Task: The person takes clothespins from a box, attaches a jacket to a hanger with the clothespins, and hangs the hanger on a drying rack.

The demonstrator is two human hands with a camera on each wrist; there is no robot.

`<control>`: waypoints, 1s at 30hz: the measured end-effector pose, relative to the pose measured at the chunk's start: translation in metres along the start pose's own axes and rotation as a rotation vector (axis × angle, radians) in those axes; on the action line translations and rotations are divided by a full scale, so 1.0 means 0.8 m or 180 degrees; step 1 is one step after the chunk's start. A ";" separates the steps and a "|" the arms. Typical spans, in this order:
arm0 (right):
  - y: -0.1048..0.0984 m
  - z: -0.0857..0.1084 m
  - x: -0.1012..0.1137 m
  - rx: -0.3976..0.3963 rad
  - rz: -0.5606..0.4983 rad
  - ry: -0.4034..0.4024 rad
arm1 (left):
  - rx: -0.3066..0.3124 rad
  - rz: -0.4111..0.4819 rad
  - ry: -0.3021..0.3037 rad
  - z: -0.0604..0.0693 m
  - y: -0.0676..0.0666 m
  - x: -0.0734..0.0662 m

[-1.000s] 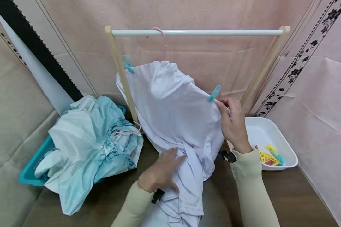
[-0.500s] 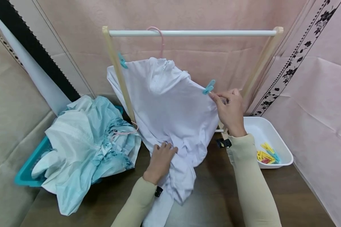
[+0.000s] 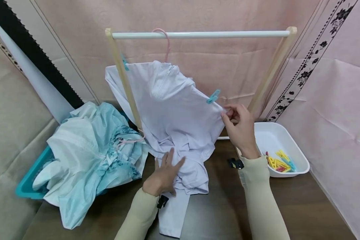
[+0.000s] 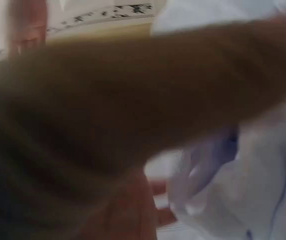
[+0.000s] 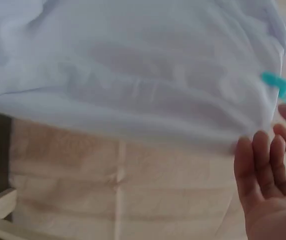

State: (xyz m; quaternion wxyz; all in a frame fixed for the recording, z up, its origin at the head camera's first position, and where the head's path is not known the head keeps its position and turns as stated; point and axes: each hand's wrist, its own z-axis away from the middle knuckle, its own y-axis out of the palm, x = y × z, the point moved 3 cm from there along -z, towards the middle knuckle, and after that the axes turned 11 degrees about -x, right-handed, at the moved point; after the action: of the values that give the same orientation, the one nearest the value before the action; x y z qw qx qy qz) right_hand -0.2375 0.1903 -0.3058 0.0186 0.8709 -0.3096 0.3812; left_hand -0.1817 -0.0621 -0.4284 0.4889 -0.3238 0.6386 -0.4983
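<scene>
A white garment [image 3: 180, 100] hangs tilted on a pink hanger [image 3: 168, 46]. One teal clip [image 3: 213, 96] sits at its right shoulder, another [image 3: 125, 64] at its left, partly behind the rack post. My right hand [image 3: 243, 133] is at the garment's right edge below the clip; in the right wrist view the fingers [image 5: 262, 160] look nearly straight, their tips touching the cloth [image 5: 133, 90]. Spread fingers of my left hand [image 3: 165, 176] lie over the garment's lower front. In the left wrist view, dark blur covers much of the picture beside white cloth [image 4: 252, 185].
The white rail [image 3: 216, 34] has wooden posts [image 3: 273, 70]. At left, a teal basket [image 3: 27, 186] bears crumpled light-blue clothes [image 3: 87, 146] and a second pink hanger [image 3: 130, 141]. A white tray [image 3: 301, 158] at right holds yellow, teal and red clips [image 3: 280, 163].
The garment's lower part now hangs straighter, a long white strip showing below it. My left hand has moved slightly lower with fingers spread. My right fingers have slid down the edge, away from the clip.
</scene>
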 end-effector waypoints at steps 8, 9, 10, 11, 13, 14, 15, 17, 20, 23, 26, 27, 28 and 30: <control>-0.017 0.039 0.001 0.0129 -0.0128 -0.0169 | -0.0527 -0.0179 0.0177 -0.012 0.013 0.019; -0.018 0.043 0.003 0.0130 -0.0096 -0.0177 | -0.0723 -0.0206 0.0176 -0.015 0.013 0.022; -0.019 0.046 0.005 0.0125 -0.0064 -0.0189 | -0.0909 -0.0238 0.0160 -0.018 0.013 0.024; -0.019 0.049 0.007 0.0127 -0.0041 -0.0199 | -0.1093 -0.0251 0.0129 -0.021 0.014 0.026; -0.020 0.053 0.013 0.0131 -0.0005 -0.0212 | -0.1483 -0.0234 0.0009 -0.025 0.014 0.030; -0.020 0.054 0.016 0.0133 0.0010 -0.0209 | -0.1646 -0.0165 -0.0081 -0.027 0.014 0.032; -0.021 0.056 0.019 0.0137 0.0026 -0.0206 | -0.1790 -0.0076 -0.0177 -0.029 0.014 0.034; -0.024 0.059 0.026 0.0155 0.0058 -0.0197 | -0.2031 0.0190 -0.0372 -0.032 0.016 0.039; -0.032 0.063 0.037 0.0094 0.0072 -0.0212 | -0.2315 0.0611 -0.0568 -0.035 0.019 0.043; -0.040 0.063 0.045 -0.0135 -0.0030 -0.0288 | -0.2374 0.0901 -0.0627 -0.036 0.019 0.043; -0.046 0.062 0.052 -0.0465 -0.0261 -0.0344 | -0.2025 0.0989 -0.0552 -0.035 0.013 0.041; -0.047 0.062 0.053 -0.0556 -0.0322 -0.0362 | -0.1798 0.0965 -0.0513 -0.032 0.009 0.039; -0.048 0.061 0.055 -0.0620 -0.0401 -0.0383 | -0.1571 0.0894 -0.0481 -0.028 0.004 0.036; -0.048 0.062 0.056 -0.0646 -0.0497 -0.0397 | -0.1194 0.0732 -0.0458 -0.016 -0.007 0.031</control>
State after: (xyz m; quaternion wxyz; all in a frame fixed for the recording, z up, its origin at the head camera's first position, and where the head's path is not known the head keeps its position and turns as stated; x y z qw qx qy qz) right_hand -0.1603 0.1848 -0.3029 0.1170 0.9080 -0.2784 0.2905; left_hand -0.2021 -0.0820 -0.4302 0.5180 -0.3687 0.7163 -0.2875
